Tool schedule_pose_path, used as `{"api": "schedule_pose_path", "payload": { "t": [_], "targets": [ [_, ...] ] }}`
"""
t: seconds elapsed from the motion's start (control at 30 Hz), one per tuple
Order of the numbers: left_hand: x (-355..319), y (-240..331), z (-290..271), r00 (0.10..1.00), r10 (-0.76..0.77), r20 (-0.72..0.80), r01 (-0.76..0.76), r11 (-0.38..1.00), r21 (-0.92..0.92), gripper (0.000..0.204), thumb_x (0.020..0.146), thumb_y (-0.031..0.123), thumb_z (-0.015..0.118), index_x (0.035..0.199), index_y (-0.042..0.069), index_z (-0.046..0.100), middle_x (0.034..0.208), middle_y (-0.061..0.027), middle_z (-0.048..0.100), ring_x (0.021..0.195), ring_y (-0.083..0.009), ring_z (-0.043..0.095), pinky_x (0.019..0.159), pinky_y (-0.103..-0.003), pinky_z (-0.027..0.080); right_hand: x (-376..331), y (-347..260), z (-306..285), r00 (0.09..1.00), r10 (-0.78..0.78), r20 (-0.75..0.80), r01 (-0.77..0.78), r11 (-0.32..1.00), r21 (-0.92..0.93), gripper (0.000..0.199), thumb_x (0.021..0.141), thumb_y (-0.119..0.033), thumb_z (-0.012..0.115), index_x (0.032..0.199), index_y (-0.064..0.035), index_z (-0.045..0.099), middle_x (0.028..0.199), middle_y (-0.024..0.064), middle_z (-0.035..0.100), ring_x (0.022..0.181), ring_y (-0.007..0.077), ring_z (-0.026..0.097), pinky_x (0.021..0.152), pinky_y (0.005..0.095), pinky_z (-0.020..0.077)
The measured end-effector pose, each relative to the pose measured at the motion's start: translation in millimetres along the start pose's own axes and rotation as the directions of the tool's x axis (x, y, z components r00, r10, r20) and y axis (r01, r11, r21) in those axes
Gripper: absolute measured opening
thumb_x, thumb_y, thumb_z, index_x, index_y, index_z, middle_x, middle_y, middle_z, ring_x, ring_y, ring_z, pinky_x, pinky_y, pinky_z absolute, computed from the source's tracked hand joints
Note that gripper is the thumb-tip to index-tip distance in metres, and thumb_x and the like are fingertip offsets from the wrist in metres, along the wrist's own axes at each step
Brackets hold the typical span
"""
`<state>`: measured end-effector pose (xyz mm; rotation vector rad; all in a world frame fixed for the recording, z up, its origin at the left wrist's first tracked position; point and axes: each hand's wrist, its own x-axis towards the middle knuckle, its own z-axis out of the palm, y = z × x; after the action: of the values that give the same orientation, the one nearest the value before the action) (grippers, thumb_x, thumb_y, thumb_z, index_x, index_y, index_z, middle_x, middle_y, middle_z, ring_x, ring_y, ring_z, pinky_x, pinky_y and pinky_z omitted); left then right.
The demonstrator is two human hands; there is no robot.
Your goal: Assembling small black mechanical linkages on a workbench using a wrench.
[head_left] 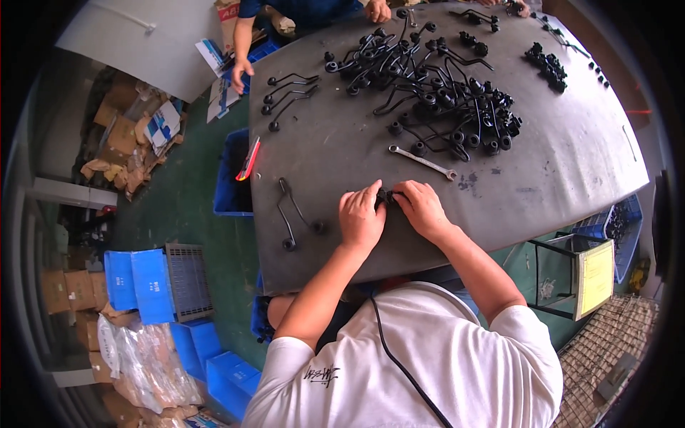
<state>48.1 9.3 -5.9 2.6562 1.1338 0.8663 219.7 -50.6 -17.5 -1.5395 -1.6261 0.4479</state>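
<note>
My left hand and my right hand meet near the table's front side, fingers closed around a small black part. Fingers cover most of it, so its exact shape cannot be told. Just beyond my right hand lies a metal combination wrench. To the left of my left hand rest two bent black rods with round ends. Farther off, a large tangled heap of similar black rods spreads over the middle of the dark grey table.
Three bent rods lie at the far left, near a co-worker's hand. A red utility knife sits on the left edge, above a blue crate. Small black parts are lined up at far right. A yellow-topped stool stands right.
</note>
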Motion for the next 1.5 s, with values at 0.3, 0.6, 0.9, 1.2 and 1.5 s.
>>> {"api": "schedule_pose_path", "payload": {
  "t": [0.3,0.6,0.9,1.2,1.5],
  "targets": [
    [3,4,-3,1.000,-0.017,0.020,0.017,1.000,0.022,0.052,0.080,0.010,0.072,0.130,0.011,0.059,0.115,-0.0093,0.069,0.107,-0.0257,0.065,0.099,-0.043,0.044,2,-18,-7,0.971,-0.153,-0.184,0.114,0.972,-0.207,0.038,0.079,0.000,0.067,0.115,-0.0103,0.063,0.117,0.0089,0.063,0.111,0.0317,0.059,0.100,0.0454,0.0451],
    [-10,-6,-8,0.999,-0.016,0.028,0.017,0.999,-0.039,0.060,0.079,0.011,0.073,0.137,0.010,0.055,0.123,-0.0119,0.063,0.111,-0.0297,0.061,0.096,-0.044,0.046,1,0,-12,0.969,-0.179,-0.169,0.114,0.934,-0.339,0.044,0.077,-0.009,0.073,0.120,-0.0103,0.063,0.121,0.0083,0.063,0.118,0.0293,0.057,0.104,0.0436,0.0424],
    [-23,-78,-78,0.885,-0.322,-0.335,0.382,0.915,0.128,0.061,0.083,0.015,0.073,0.139,0.005,0.050,0.139,-0.0201,0.051,0.128,-0.0401,0.050,0.107,-0.049,0.042,10,-32,23,0.999,0.017,0.038,-0.007,0.968,-0.252,0.045,0.085,-0.016,0.072,0.127,-0.0085,0.058,0.110,0.0146,0.060,0.107,0.0364,0.060,0.090,0.0450,0.0497],
    [-73,-109,-81,0.737,-0.676,-0.021,0.671,0.734,-0.104,0.048,0.094,0.018,0.063,0.139,0.005,0.051,0.110,-0.0183,0.070,0.101,-0.0372,0.068,0.089,-0.046,0.053,16,-41,21,0.989,0.115,0.096,-0.109,0.992,-0.060,0.041,0.084,-0.006,0.064,0.125,-0.0103,0.060,0.110,0.0197,0.056,0.096,0.0411,0.063,0.084,0.0475,0.0540],
    [-84,-66,-40,0.876,-0.483,-0.003,0.435,0.791,-0.430,0.051,0.093,0.006,0.063,0.141,-0.001,0.046,0.099,-0.0201,0.069,0.089,-0.0379,0.068,0.081,-0.044,0.055,19,-47,13,0.973,0.220,0.069,-0.222,0.974,0.035,0.037,0.082,-0.004,0.064,0.119,-0.0077,0.064,0.096,0.0121,0.057,0.080,0.0249,0.061,0.076,0.0353,0.0523]
  ]
}}
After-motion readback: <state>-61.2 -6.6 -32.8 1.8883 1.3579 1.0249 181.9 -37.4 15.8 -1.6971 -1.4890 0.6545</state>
